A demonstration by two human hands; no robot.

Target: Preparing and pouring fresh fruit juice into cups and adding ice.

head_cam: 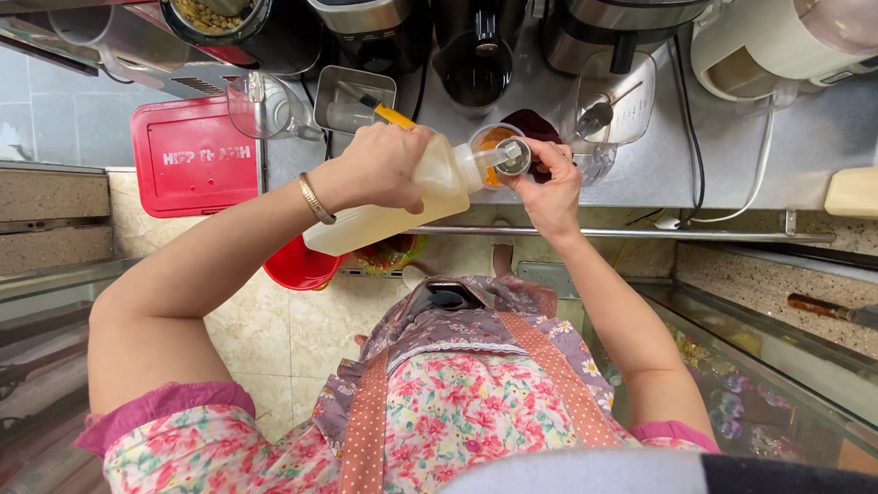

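Head view: left hand (383, 164), grip wrapped round a tilted squeeze bottle (401, 203) of pale liquid. Right hand (547, 188), grip pinching a small metal jigger (512, 157) at the nozzle, above a steel worktop (825, 137).

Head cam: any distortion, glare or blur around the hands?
Head view: strong wide-angle bending, the counter rail bows and the edges stretch; even light, soft glare on the steel counter; left hand, squeeze bottle and right hand sharp; bottom-edge dark-and-white shape blurred.
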